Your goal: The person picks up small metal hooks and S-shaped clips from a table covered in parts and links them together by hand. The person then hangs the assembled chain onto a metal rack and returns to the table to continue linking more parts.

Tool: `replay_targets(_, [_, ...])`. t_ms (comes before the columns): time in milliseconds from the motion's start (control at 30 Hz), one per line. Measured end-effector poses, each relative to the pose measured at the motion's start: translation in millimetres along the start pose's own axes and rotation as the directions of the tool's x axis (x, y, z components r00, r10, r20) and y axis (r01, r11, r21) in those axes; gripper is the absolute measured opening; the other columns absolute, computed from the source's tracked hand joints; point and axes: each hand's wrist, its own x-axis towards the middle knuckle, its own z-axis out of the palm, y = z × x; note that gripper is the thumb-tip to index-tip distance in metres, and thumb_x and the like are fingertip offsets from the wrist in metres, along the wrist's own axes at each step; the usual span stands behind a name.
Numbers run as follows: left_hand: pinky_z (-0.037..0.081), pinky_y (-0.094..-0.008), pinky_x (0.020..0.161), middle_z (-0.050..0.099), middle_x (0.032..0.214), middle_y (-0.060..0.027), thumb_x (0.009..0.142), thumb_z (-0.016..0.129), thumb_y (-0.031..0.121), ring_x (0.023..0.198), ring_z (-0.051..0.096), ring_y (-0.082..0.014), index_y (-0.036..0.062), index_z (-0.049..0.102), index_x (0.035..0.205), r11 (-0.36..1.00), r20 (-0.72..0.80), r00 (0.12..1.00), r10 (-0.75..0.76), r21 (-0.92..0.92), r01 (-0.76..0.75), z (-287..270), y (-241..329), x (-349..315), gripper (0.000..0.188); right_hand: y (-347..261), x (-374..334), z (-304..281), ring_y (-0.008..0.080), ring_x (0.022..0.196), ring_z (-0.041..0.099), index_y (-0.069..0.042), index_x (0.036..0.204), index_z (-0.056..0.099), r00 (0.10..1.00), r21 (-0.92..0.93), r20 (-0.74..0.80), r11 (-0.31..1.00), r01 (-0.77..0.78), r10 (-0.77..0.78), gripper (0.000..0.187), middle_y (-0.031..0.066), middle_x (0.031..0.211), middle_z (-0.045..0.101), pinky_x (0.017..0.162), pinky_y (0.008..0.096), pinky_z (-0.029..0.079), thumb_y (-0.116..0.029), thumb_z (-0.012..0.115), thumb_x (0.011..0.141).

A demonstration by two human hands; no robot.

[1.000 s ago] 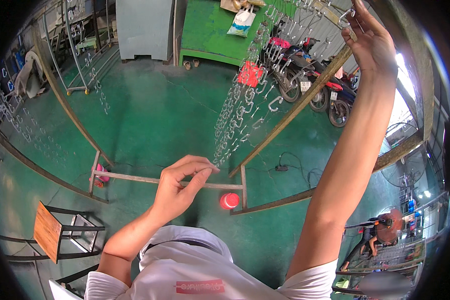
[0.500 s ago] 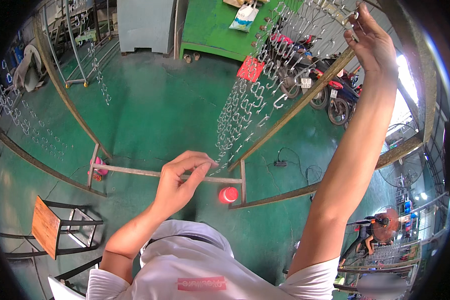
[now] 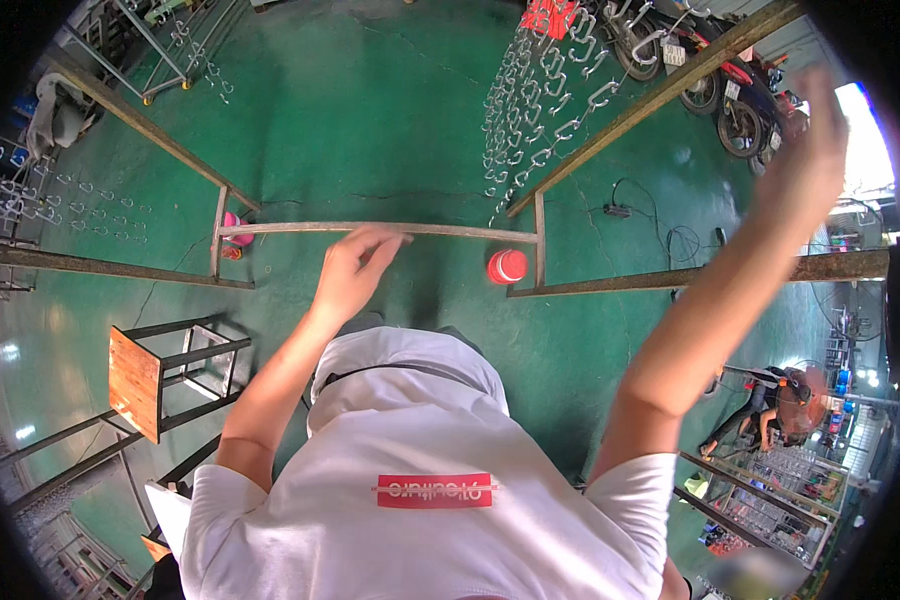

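The left hand point(image 3: 355, 268) has curled fingers, the right hand point(image 3: 805, 165) is blurred; I cannot tell any grip; silvery metal hook-link chains point(image 3: 532, 112), rightward beyond the left fingers, could tangle if bumped

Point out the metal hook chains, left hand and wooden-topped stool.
Metal hook chains point(image 3: 527, 110): head view, links midway down.
Left hand point(image 3: 352, 268): head view, middle of hand.
Wooden-topped stool point(image 3: 135, 384): head view, seat.

The blurred right hand point(image 3: 808, 165) is raised at upper right, and the left hand point(image 3: 350, 272) is left of centre. Metal chains point(image 3: 505, 105) hang at upper centre-right, above a red tub point(image 3: 507, 266).
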Motion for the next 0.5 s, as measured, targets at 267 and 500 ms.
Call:
replay_targets(267, [0.05,-0.0305,0.074,0.069,0.101,-0.0091,0.09,0.06,0.021,0.084,0.064,-0.0181,0.005,0.069,0.103,0.926,0.089,0.928,-0.361,0.154,0.345,-11.2,-92.2,-57.2,0.022,270.9,-300.3,-0.4,0.0134,0.087,0.056,-0.003,0.108,0.061,0.608,-0.042,0.415,0.681,-0.731,0.678,0.035,0.006,0.099,0.061,0.081,0.0305,0.05,-0.008,0.075,0.077])
replay_targets(500, [0.049,-0.0287,0.076,0.069,0.098,-0.0087,0.091,0.06,0.019,0.085,0.063,-0.0167,0.0043,0.069,0.102,0.916,0.104,0.926,-0.364,0.219,0.336,-19.5,-98.3,-57.2,0.02,303.7,-364.2,40.3,0.0296,0.108,0.057,-0.005,0.137,0.044,0.605,-0.281,0.594,0.841,-0.462,0.531,0.075,0.0161,0.122,0.055,0.092,0.0398,0.046,-0.021,0.08,0.073])
